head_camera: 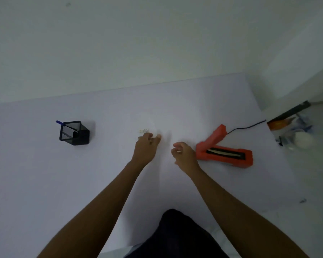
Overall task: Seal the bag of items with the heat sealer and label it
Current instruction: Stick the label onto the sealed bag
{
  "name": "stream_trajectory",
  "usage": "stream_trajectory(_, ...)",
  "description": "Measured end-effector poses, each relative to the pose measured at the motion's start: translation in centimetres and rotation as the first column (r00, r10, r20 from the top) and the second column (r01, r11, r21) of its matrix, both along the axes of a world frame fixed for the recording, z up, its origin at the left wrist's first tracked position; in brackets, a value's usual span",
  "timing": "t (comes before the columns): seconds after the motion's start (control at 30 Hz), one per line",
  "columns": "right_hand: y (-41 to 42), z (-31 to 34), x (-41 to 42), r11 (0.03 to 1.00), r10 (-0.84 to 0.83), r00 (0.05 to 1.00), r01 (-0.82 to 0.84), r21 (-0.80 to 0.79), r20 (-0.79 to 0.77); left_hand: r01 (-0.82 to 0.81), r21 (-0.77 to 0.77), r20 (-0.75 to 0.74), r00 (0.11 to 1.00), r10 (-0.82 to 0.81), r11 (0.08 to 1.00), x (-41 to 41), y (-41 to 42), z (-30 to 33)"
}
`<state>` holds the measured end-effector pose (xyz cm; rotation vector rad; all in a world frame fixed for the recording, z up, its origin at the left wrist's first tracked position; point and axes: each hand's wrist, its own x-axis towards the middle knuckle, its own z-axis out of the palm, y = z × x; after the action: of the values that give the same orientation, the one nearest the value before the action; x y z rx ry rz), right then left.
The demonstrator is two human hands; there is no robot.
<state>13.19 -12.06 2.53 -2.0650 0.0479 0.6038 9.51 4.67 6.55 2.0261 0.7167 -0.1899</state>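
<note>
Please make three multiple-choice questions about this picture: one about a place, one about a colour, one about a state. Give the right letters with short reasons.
1. Where does the pen holder stand?
A. left of both hands
B. beside the sealer
C. between the hands

2. What colour is the heat sealer?
A. blue
B. orange-red
C. green

3. How is the sealer's lid?
A. shut
B. removed
C. raised open

Answers: 1 A, it stands far left of the left hand. 2 B, its body is orange-red. 3 C, the lid tilts up, the sealing strip shows.

A black mesh pen holder (74,133) with a blue pen (59,123) stands on the pale bench (35,174), far left.
</note>
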Motion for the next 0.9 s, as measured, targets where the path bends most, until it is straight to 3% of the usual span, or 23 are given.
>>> stream_trajectory(0.17, -9.0, 3.1, -3.0, 0.994, -0.101, 0.993, 0.103, -0.031, 0.066, 0.172, -0.102, 0.069, 0.984, -0.166, 0.98, 0.4, -6.6, 3.7)
stream_trajectory(0.3, -16.3, 2.7, -2.6, 0.928, -0.318, 0.939, 0.337, -0.162, 0.131, 0.237, -0.156, 0.027, 0.972, -0.235, 0.959, 1.7, -11.3, 4.2)
stream_trajectory(0.47, -22.7, 0.0, 0.2, 0.853, -0.485, 0.874, 0.469, -0.228, -0.019, 0.265, -0.268, -0.093, 0.95, -0.298, 0.926, 4.9, -15.8, 1.0)
stream_trajectory(0.57, -24.3, -2.1, 1.8, 0.856, -0.49, 0.865, 0.455, -0.245, -0.109, 0.16, -0.298, -0.141, 0.968, -0.209, 0.941, 5.6, -18.2, 0.1)
stream_trajectory(0.9, -23.4, -4.2, 10.2, 0.937, -0.336, 0.94, 0.326, -0.127, -0.059, -0.091, -0.264, -0.165, 0.985, 0.048, 0.96, 10.6, -20.4, -0.9)
